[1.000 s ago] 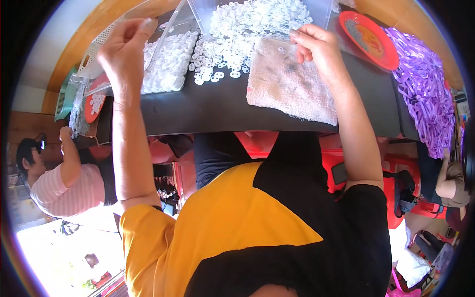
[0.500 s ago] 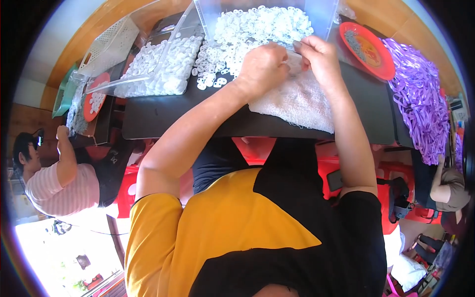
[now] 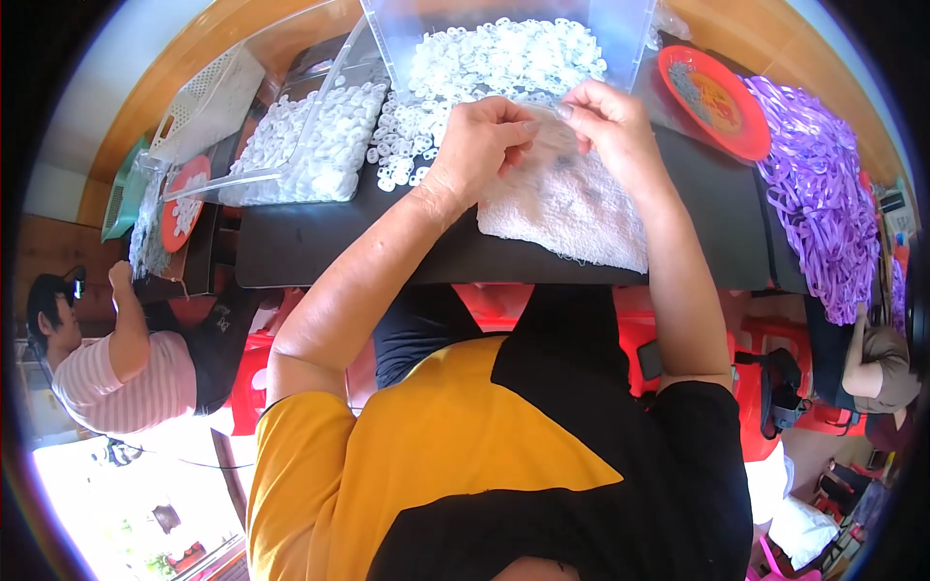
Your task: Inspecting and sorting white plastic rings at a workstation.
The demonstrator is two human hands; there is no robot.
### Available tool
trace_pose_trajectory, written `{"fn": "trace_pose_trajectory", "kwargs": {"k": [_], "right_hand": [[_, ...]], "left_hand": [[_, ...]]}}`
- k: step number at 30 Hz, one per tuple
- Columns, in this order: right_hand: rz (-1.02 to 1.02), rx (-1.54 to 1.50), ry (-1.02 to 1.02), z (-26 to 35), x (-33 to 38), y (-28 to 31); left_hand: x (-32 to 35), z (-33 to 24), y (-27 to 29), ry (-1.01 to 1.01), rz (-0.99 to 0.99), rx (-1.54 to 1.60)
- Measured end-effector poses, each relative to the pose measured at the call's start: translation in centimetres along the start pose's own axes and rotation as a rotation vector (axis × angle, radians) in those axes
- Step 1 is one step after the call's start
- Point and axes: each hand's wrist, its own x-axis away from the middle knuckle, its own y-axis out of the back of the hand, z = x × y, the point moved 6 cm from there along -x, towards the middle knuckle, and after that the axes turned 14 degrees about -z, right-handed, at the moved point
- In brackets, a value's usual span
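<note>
My left hand (image 3: 481, 137) and my right hand (image 3: 609, 126) meet fingertip to fingertip above a white towel (image 3: 572, 208) spread on a dark table (image 3: 320, 242). Both hands pinch at something very small between them; I cannot make out what it is. Just beyond the fingers lies a heap of small white plastic rings (image 3: 484, 73) inside a clear bin (image 3: 620, 24).
A second clear tray of white rings (image 3: 310, 145) sits at the left. A red plate (image 3: 712, 97) and a pile of purple straps (image 3: 823, 203) lie at the right. One person in a striped shirt (image 3: 116, 378) sits at lower left, another (image 3: 877, 358) at the right edge.
My left hand swung from the far left tray over to the towel and now meets my right hand. The right hand has stayed near the towel's far edge.
</note>
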Motion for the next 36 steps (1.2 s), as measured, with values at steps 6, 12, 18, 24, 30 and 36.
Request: {"fn": "trace_pose_trajectory", "kwargs": {"k": [6,12,18,24,30,36], "right_hand": [[0.264,0.09,-0.081,0.0,1.2,-1.8],[0.26,0.013,-0.076,0.8,1.5,-2.2],[0.236,0.008,-0.104,0.7,1.6,-2.0],[0.209,0.042,-0.137,0.3,1.6,-2.1],[0.209,0.029,-0.197,0.2,1.5,-2.0],[0.19,0.01,-0.202,0.6,1.6,-2.1]], "left_hand": [[0.7,0.7,0.1,-0.034,-0.036,0.092],[0.9,0.5,0.4,-0.302,-0.058,-0.028],[1.8,-0.5,0.3,-0.588,-0.143,-0.272],[1.9,-0.7,0.3,-0.585,-0.164,-0.219],[1.8,-0.5,0.3,-0.532,-0.151,-0.21],[1.9,-0.7,0.6,-0.624,-0.224,-0.238]]}}
